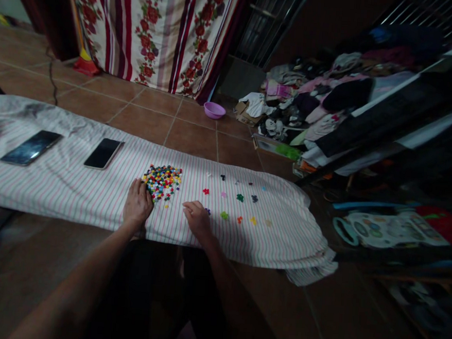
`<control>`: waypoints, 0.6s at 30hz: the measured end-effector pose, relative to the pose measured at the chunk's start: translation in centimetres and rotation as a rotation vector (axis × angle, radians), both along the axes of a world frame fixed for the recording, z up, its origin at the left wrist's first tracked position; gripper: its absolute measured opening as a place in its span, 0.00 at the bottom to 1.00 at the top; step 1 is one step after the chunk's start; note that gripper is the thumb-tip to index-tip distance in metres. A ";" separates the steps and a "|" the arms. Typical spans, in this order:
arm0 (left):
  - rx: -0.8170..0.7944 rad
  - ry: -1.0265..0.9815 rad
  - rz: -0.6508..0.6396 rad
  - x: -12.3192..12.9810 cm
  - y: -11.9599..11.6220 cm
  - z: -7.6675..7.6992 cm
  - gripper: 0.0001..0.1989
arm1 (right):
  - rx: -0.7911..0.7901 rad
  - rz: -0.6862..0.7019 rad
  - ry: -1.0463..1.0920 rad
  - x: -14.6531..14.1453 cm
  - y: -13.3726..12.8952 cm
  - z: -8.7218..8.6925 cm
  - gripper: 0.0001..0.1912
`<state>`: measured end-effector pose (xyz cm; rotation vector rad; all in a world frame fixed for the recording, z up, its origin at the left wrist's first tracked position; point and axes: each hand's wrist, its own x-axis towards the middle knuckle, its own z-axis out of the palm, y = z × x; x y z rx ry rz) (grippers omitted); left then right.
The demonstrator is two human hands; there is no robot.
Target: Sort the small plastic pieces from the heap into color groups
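Note:
A heap of small multicoloured pieces (163,180) lies on the striped cloth (131,199). My left hand (137,203) rests at the heap's lower left edge, fingers extended. To the right of the heap, my right hand (197,218) is closed with its fingertips pinched; whatever is between them is too small to make out. Beyond it, small groups sorted by colour sit in rows, among them red (206,191), pink (223,194), dark green (240,197), light green (224,216), orange (239,219) and yellow (253,220). A dark blue group (207,211) is partly hidden by my right hand.
Two dark-screened devices, a tablet (32,147) and a phone (103,153), lie on the cloth at the left. A purple basin (214,110) stands on the tiled floor near a curtain (150,35). Piled clothes (316,93) fill the right background.

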<state>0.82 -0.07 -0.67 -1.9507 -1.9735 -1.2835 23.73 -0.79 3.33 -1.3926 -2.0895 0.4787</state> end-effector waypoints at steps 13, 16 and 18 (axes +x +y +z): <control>-0.004 0.016 -0.002 0.0 0.0 0.1 0.19 | -0.093 0.014 -0.164 -6.7 -0.2 -0.1 0.10; -0.006 -0.011 -0.032 -0.1 -0.1 0.3 0.19 | -0.089 0.010 -0.179 -6.3 -0.3 -0.2 0.09; 0.000 -0.024 -0.056 -0.1 -0.2 0.4 0.19 | -0.081 0.009 -0.184 -5.9 -0.3 -0.1 0.08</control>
